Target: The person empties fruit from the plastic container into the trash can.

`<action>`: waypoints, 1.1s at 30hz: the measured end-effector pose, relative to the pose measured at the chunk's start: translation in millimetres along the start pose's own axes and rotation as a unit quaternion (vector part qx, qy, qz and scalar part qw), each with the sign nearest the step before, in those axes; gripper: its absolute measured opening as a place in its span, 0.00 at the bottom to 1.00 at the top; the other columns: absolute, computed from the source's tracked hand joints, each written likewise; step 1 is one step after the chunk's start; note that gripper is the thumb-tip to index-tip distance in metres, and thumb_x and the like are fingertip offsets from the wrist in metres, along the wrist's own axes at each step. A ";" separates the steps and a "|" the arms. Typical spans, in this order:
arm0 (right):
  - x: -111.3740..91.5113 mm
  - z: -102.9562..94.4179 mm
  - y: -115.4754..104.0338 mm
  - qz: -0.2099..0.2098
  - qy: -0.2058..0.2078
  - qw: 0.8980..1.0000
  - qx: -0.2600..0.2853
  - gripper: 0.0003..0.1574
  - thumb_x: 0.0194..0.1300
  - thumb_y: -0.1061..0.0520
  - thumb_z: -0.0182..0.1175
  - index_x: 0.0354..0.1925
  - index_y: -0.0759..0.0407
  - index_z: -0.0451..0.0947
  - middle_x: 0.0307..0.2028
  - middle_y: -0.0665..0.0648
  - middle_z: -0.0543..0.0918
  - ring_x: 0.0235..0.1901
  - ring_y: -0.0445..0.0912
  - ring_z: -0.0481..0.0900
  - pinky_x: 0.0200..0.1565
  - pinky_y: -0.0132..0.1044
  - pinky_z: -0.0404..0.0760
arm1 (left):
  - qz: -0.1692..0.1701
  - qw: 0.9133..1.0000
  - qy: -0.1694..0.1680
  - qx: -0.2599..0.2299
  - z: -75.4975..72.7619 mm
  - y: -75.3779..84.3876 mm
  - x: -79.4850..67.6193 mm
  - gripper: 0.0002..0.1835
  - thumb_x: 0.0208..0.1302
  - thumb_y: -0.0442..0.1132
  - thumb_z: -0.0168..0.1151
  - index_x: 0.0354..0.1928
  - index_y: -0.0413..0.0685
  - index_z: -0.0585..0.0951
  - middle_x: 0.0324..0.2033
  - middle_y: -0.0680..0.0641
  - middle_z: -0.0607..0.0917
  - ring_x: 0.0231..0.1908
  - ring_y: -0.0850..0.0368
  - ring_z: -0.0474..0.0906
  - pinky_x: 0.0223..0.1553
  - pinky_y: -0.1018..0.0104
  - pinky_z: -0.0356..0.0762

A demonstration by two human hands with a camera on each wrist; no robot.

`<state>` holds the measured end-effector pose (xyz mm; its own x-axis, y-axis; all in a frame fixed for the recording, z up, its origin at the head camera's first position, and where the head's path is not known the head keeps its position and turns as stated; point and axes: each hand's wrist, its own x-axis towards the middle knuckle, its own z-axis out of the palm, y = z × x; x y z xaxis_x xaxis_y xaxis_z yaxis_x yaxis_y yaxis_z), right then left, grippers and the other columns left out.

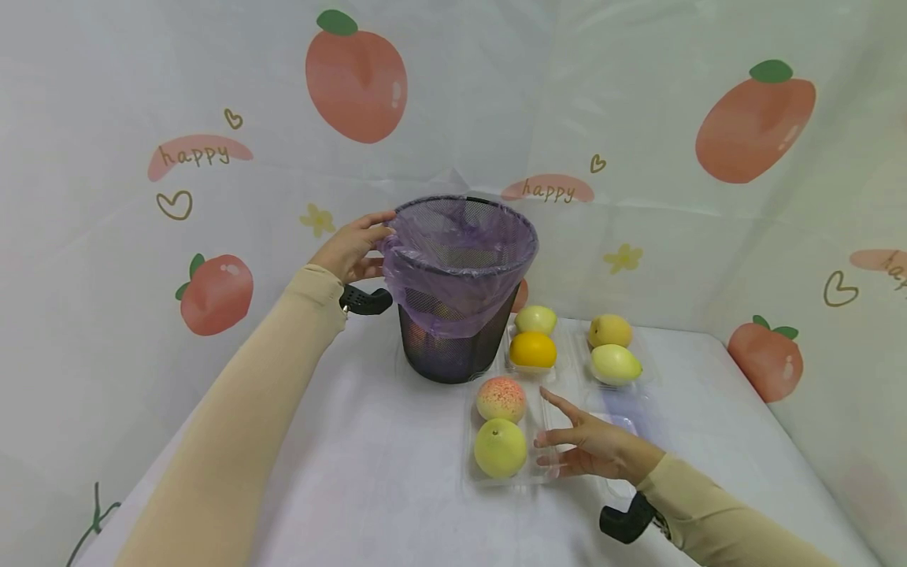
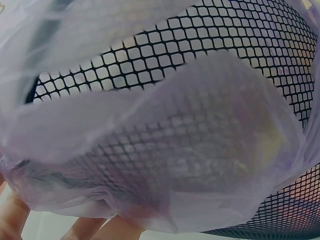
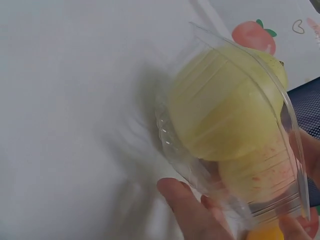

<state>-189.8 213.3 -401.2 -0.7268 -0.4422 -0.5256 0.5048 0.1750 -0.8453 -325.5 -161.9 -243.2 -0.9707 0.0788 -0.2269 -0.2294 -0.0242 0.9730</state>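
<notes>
Counter (image 1: 368,472), draped in white cloth, carries a black mesh wastebasket (image 1: 453,346) lined with a translucent purple bag (image 1: 453,260) folded over the rim; contents cannot be told. The left hand (image 1: 350,248) rests against the bag at the rim, fingers loosely curved, the wrist view showing fingertips beneath the plastic. Just right of the basket lie clear plastic fruit trays. The near tray (image 1: 505,477) holds a pink-speckled peach (image 1: 501,398) and a green apple (image 1: 500,448); the right hand (image 1: 591,449), fingers spread, touches its right edge. Behind stand a pale green fruit (image 1: 535,319) and an orange (image 1: 533,350); further right, a yellow fruit (image 1: 610,331) and a lemon-shaped fruit (image 1: 615,365).
</notes>
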 end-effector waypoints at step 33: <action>-8.4 2.0 9.5 -0.032 0.004 0.998 0.046 0.54 0.69 0.57 0.58 0.77 0.47 0.31 0.43 0.59 0.76 0.47 0.54 0.82 0.39 0.39 0.85 | 0.000 1.000 0.002 -0.003 0.4 -0.8 2.7 0.26 0.74 0.41 0.51 0.71 0.67 0.65 0.44 0.50 0.71 0.29 0.60 0.79 0.29 0.69 0.82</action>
<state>-178.0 216.9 -404.6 -0.7623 -0.4423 -0.4725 0.4981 0.0652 -0.8647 -327.9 -161.2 -244.5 -0.9710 0.0753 -0.2270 -0.2298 -0.0298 0.9728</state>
